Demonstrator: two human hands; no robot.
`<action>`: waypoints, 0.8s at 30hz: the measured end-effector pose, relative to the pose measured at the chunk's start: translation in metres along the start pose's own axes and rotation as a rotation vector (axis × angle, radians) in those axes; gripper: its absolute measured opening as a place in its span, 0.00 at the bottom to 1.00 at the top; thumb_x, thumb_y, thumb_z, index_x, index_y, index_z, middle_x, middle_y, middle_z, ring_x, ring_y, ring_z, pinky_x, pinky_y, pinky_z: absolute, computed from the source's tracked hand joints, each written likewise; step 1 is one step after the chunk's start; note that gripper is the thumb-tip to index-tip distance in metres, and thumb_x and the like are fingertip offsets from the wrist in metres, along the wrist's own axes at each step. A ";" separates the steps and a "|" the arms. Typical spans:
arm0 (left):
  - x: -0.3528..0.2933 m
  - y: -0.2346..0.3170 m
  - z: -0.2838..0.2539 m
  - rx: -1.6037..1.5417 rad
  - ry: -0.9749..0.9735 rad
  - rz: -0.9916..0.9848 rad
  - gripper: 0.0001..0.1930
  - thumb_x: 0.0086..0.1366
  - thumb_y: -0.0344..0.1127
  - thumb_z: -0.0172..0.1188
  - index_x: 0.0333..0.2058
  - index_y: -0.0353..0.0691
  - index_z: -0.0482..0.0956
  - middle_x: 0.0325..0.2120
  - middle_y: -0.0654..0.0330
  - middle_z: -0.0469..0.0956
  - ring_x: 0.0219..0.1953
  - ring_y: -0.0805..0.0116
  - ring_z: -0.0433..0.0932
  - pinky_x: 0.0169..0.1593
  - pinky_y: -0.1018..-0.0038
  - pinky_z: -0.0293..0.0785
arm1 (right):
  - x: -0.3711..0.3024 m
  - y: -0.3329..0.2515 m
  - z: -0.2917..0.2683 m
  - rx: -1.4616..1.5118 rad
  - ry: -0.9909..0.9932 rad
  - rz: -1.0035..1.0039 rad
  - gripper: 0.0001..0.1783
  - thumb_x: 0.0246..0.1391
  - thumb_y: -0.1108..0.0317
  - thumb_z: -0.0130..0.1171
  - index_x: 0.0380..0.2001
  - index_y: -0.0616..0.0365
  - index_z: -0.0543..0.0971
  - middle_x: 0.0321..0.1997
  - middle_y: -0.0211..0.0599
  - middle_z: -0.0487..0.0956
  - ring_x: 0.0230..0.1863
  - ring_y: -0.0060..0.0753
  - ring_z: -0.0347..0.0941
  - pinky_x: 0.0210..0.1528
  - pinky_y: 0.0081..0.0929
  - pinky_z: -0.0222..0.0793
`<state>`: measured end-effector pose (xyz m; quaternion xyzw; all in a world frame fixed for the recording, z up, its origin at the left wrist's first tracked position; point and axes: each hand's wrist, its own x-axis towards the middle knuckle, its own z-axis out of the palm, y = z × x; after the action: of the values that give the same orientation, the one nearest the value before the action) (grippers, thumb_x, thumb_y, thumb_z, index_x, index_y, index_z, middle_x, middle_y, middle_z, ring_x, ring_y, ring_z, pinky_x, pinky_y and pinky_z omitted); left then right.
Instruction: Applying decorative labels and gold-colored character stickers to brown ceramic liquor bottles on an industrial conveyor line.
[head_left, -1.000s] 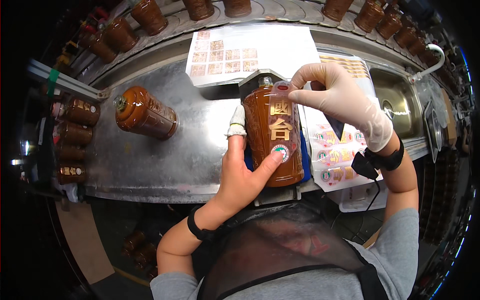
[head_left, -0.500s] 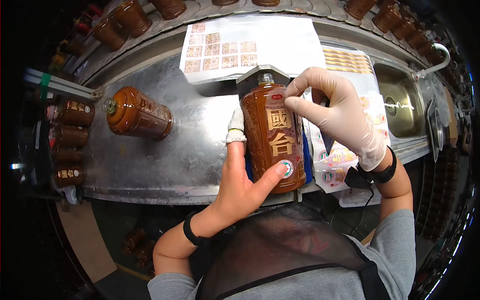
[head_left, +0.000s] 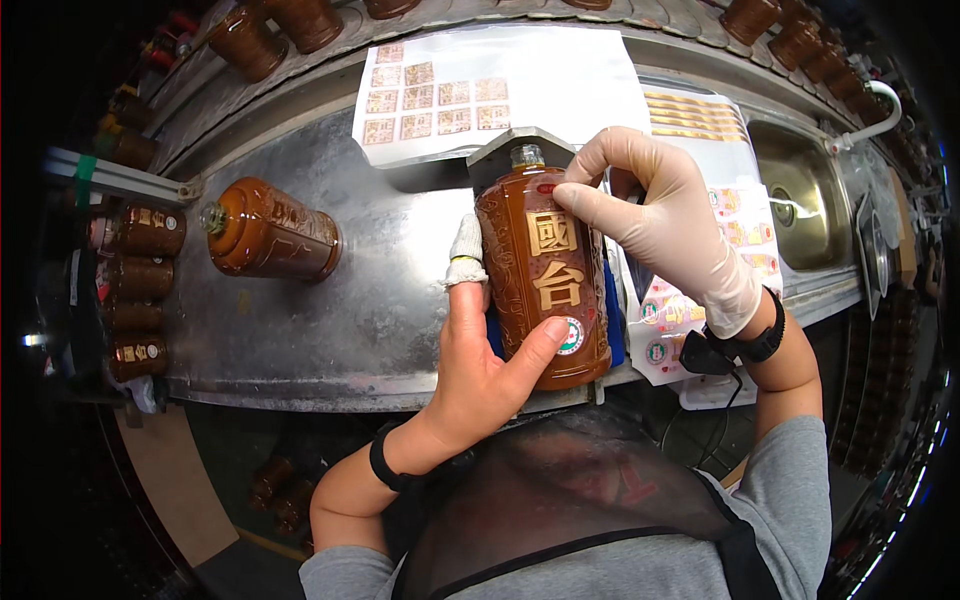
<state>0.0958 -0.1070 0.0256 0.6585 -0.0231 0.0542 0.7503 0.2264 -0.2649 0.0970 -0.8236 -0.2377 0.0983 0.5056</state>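
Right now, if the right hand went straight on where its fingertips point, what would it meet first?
The right hand would likely meet the upper part of the gold-lettered label on the brown bottle; whether they already touch is unclear.

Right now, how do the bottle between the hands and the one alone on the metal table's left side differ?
The centre bottle is touched by the left hand and right hand; the left bottle is untouched. The centre bottle shows large gold characters and a round seal; the left bottle's visible side shows neither. The centre bottle's neck points toward the picture's top, the left bottle's leftward. Both are glossy brown.
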 end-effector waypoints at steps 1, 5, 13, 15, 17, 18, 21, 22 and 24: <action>0.000 0.001 0.000 0.000 -0.001 -0.001 0.38 0.65 0.34 0.64 0.64 0.25 0.52 0.56 0.43 0.70 0.58 0.60 0.72 0.61 0.64 0.67 | 0.000 0.000 0.000 0.002 -0.001 0.007 0.07 0.54 0.67 0.67 0.30 0.58 0.81 0.27 0.19 0.78 0.25 0.07 0.64 0.27 0.11 0.60; 0.001 0.004 0.000 -0.004 -0.005 -0.034 0.37 0.65 0.35 0.65 0.63 0.25 0.53 0.56 0.43 0.70 0.58 0.60 0.73 0.61 0.64 0.68 | 0.000 -0.002 0.000 -0.004 -0.004 0.018 0.07 0.54 0.67 0.67 0.30 0.58 0.81 0.28 0.19 0.78 0.26 0.07 0.64 0.28 0.11 0.60; 0.000 0.005 -0.002 0.011 -0.052 -0.057 0.38 0.66 0.37 0.62 0.65 0.27 0.49 0.61 0.42 0.63 0.64 0.57 0.66 0.67 0.60 0.61 | -0.002 0.003 0.002 -0.057 0.045 -0.072 0.06 0.52 0.68 0.68 0.28 0.57 0.80 0.28 0.19 0.78 0.26 0.07 0.63 0.28 0.12 0.59; -0.002 0.003 -0.002 -0.003 -0.055 -0.081 0.38 0.66 0.36 0.62 0.65 0.27 0.49 0.61 0.42 0.64 0.64 0.57 0.66 0.67 0.60 0.61 | -0.002 0.003 0.002 -0.068 0.055 -0.085 0.06 0.51 0.69 0.68 0.28 0.57 0.80 0.28 0.19 0.78 0.26 0.07 0.63 0.28 0.12 0.58; -0.001 0.002 -0.002 -0.005 -0.052 -0.067 0.38 0.66 0.36 0.62 0.65 0.28 0.49 0.61 0.42 0.64 0.63 0.57 0.67 0.67 0.60 0.61 | -0.002 0.002 0.003 -0.076 0.054 -0.064 0.06 0.51 0.69 0.68 0.28 0.57 0.80 0.28 0.18 0.77 0.25 0.07 0.61 0.28 0.12 0.57; -0.001 0.001 -0.002 -0.008 -0.050 -0.052 0.38 0.66 0.36 0.62 0.65 0.28 0.49 0.61 0.42 0.64 0.63 0.57 0.67 0.67 0.60 0.61 | -0.002 0.002 0.003 -0.076 0.054 -0.064 0.06 0.51 0.69 0.68 0.28 0.57 0.80 0.28 0.18 0.77 0.25 0.07 0.61 0.28 0.12 0.57; -0.001 0.000 -0.002 0.003 -0.055 -0.051 0.45 0.65 0.35 0.64 0.68 0.24 0.42 0.60 0.42 0.65 0.62 0.57 0.68 0.65 0.63 0.64 | -0.001 0.002 0.005 -0.056 0.055 -0.042 0.06 0.51 0.69 0.68 0.28 0.57 0.80 0.27 0.18 0.77 0.25 0.07 0.60 0.27 0.12 0.56; -0.001 0.000 -0.002 0.002 -0.054 -0.051 0.45 0.65 0.35 0.64 0.68 0.24 0.42 0.60 0.42 0.65 0.62 0.57 0.68 0.65 0.63 0.64 | -0.001 0.002 0.005 -0.057 0.058 -0.046 0.06 0.51 0.69 0.68 0.28 0.57 0.80 0.27 0.18 0.77 0.25 0.07 0.60 0.27 0.12 0.56; 0.000 -0.003 -0.001 -0.003 -0.013 0.006 0.45 0.65 0.36 0.64 0.68 0.24 0.41 0.60 0.41 0.65 0.62 0.57 0.68 0.64 0.63 0.64 | -0.001 0.002 0.006 -0.059 0.061 -0.049 0.06 0.51 0.69 0.68 0.28 0.57 0.80 0.27 0.18 0.77 0.25 0.07 0.60 0.27 0.12 0.56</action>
<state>0.0956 -0.1063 0.0228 0.6578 -0.0297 0.0521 0.7508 0.2237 -0.2619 0.0924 -0.8346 -0.2453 0.0537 0.4903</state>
